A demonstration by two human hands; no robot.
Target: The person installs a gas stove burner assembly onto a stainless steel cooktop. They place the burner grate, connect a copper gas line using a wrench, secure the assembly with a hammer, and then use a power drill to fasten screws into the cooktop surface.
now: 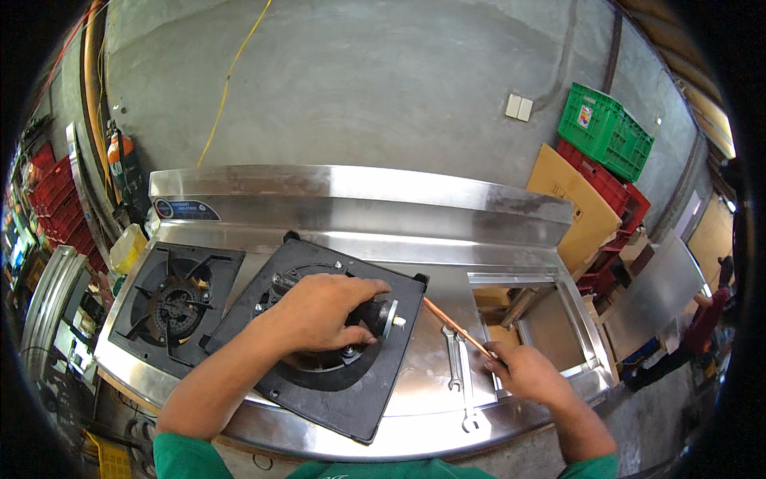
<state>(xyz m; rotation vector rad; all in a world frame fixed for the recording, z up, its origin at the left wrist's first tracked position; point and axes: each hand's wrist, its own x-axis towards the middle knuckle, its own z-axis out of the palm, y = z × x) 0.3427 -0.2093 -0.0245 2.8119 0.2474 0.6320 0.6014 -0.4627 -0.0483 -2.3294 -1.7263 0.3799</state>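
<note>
A black square stove plate (375, 383) lies askew across the middle of a stainless steel stove top (319, 435), with bolts and nuts showing around its round centre. My left hand (323, 311) reaches over that centre, thumb and fingers curled around a short black burner pipe (372, 318). A silver disc (390, 318) with a pale fitting caps the pipe's right end. In my right hand (523, 371), pinched between thumb and fingers, is a thin copper tube (455, 326). Its far end reaches the plate's right edge. Two wrenches (453, 363) (467, 391) lie under and beside the tube.
At left, a cast-iron burner (171, 307) sits in the stove top. A rectangular opening (499, 307) is at right. Behind rises a steel backsplash (359, 207) against a grey wall. Green (606, 132) and red crates and a cardboard sheet (570, 207) stand at back right. Another person (702, 323) is at far right.
</note>
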